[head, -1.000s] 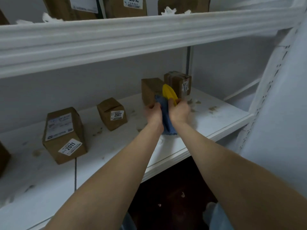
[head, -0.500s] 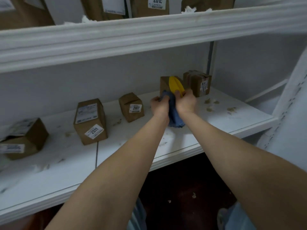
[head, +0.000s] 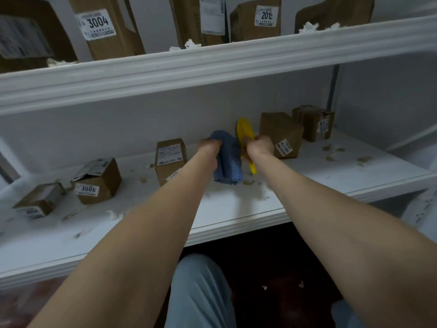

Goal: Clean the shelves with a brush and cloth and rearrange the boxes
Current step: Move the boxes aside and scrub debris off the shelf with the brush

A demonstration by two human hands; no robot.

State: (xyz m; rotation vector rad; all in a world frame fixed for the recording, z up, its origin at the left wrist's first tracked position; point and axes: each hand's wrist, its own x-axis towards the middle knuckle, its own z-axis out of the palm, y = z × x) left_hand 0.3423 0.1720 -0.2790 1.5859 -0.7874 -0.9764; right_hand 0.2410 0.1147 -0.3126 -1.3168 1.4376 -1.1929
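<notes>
Box nos. legible on two shelves
Tall box [head: 104,31] above-left of left hand fingers [head: 211,144]: "3004"; upper box [head: 255,22] above right hand fingers [head: 261,140]: "201", rest cut off. Low box [head: 97,181] far left of fingers: "3005"; near box [head: 281,131] just right of them: "3205".

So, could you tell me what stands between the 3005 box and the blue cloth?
In the head view, another cardboard box stands there, partly hidden by the left forearm.
</notes>
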